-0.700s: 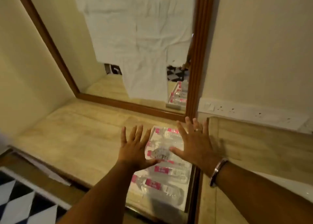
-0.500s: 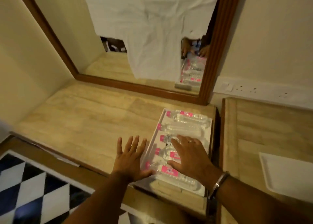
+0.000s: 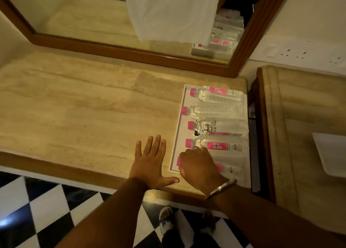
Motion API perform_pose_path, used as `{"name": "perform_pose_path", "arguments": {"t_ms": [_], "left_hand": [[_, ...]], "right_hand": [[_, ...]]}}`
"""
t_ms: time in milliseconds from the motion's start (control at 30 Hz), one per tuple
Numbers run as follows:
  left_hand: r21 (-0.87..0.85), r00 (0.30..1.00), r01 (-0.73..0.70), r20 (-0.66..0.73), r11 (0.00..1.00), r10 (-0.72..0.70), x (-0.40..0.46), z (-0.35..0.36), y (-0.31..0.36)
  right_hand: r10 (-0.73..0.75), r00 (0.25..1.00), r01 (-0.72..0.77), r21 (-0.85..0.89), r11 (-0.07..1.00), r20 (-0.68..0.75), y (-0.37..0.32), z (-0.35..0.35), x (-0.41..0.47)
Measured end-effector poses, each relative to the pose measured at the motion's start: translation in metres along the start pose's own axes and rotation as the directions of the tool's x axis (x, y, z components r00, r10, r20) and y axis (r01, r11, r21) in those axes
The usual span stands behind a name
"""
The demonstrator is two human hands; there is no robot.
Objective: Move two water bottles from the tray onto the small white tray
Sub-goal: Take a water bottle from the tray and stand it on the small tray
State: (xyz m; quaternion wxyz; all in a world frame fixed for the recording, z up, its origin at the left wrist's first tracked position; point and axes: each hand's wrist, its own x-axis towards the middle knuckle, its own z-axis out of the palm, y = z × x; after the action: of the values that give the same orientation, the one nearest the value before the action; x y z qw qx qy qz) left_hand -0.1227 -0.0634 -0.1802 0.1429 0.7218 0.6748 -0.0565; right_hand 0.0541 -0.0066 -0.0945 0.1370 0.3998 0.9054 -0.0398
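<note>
A white tray (image 3: 177, 135) lies on the beige counter, holding several clear water bottles with pink caps, laid side by side. My right hand (image 3: 199, 168) is curled over the nearest bottle (image 3: 229, 170), fingers wrapped round its neck end by the pink cap. The bottle behind it (image 3: 222, 146) shows a pink label. My left hand (image 3: 151, 162) rests flat and open on the counter just left of the tray. The small white tray (image 3: 331, 154) sits on the lower side table at the right, cut off by the frame edge.
A wood-framed mirror (image 3: 131, 51) leans on the wall behind the counter. A dark gap (image 3: 253, 135) separates the counter from the side table. A wall socket plate (image 3: 299, 54) is at the back right. Checkered floor and my feet (image 3: 166, 217) are below.
The view has tilted down. My right hand dropped from hovering above the bottles and curled onto the nearest one. My left hand settled flat on the counter beside the tray.
</note>
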Motion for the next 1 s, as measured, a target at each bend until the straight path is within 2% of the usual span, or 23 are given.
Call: {"name": "perform_pose_path", "arguments": {"t_ms": [67, 167, 233, 300, 433, 533, 667, 900, 1000], "left_hand": [[-0.013, 1.000, -0.013, -0.002, 1.000, 0.013, 0.000, 0.001, -0.002], [-0.023, 1.000, -0.023, -0.001, 0.999, 0.023, 0.000, 0.001, -0.003], [-0.031, 0.999, -0.037, -0.012, 0.999, 0.036, 0.002, 0.002, -0.003], [-0.034, 0.999, -0.041, -0.036, 0.999, 0.039, 0.001, 0.003, -0.004], [-0.040, 0.997, -0.046, -0.059, 0.998, 0.043, 0.001, 0.003, -0.005], [-0.033, 0.996, -0.047, -0.073, 0.998, 0.045, 0.001, 0.004, -0.003], [-0.009, 0.998, -0.035, -0.057, 0.999, 0.035, 0.001, 0.002, -0.002], [0.033, 0.997, 0.013, 0.080, 0.999, -0.016, 0.002, -0.013, 0.004], [0.025, 0.996, 0.083, 0.042, 0.996, -0.084, -0.002, -0.031, 0.016]], "right_hand": [[-0.020, 0.999, 0.020, 0.007, 1.000, -0.032, 0.004, -0.009, 0.001], [0.017, 0.984, 0.018, 0.194, 0.981, -0.176, 0.018, -0.037, -0.008], [0.145, 0.955, -0.042, 0.368, 0.929, -0.260, 0.035, -0.058, -0.023], [0.262, 0.930, -0.095, 0.520, 0.849, -0.258, 0.054, -0.071, -0.042], [0.440, 0.863, -0.171, 0.677, 0.716, -0.247, 0.080, -0.077, -0.075], [0.487, 0.845, -0.187, 0.733, 0.654, -0.220, 0.088, -0.071, -0.084], [0.526, 0.815, -0.182, 0.753, 0.632, -0.243, 0.100, -0.070, -0.091], [0.568, 0.752, -0.175, 0.729, 0.662, -0.334, 0.112, -0.085, -0.124], [0.585, 0.685, -0.139, 0.711, 0.689, -0.433, 0.126, -0.107, -0.142]]}}
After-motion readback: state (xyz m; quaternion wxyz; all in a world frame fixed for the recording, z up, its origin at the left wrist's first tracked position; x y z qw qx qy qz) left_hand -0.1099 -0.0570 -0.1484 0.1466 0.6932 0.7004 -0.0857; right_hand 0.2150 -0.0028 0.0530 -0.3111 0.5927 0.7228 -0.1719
